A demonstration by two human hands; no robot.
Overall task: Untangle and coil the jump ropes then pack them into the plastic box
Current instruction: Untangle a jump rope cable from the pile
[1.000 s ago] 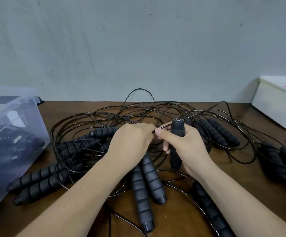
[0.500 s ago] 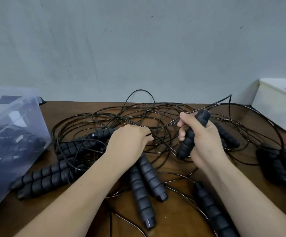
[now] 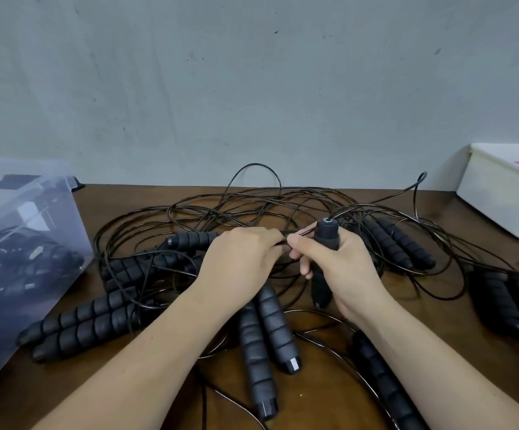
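Right hand [image 3: 342,268] has come back inward since the earlier frame. It then stood apart from the left hand [image 3: 239,259] with its load tilted, and now thumb and fingertips of the two hands meet.

Table [image 3: 314,395]: brown wood, carrying everything noted below.

Plastic box [image 3: 35,243]: translucent, well to the left of the grip, with dark coiled ropes visible inside.

White tub [image 3: 500,206]: well to the right of the grip and beyond it, with something pink inside.

Rope tangle [image 3: 252,206]: thin black loops spread behind and on both sides of the grip, not coiled.

Loose foam handles: one pair [image 3: 90,321] left of and nearer than the grip, one pair [image 3: 270,330] directly beneath the left wrist, and one pair [image 3: 398,243] just right of the grip. A further pair [image 3: 509,302] lies far right, and a single one [image 3: 382,383] lies under the right forearm.

Held handle [image 3: 326,234]: the right hand's fingers are wrapped round its middle. It stands nearly upright, cord end uppermost, clear of the table.

Cord [image 3: 301,232]: it runs from the left hand's curled fingertips, which pinch it, across to the right thumb.
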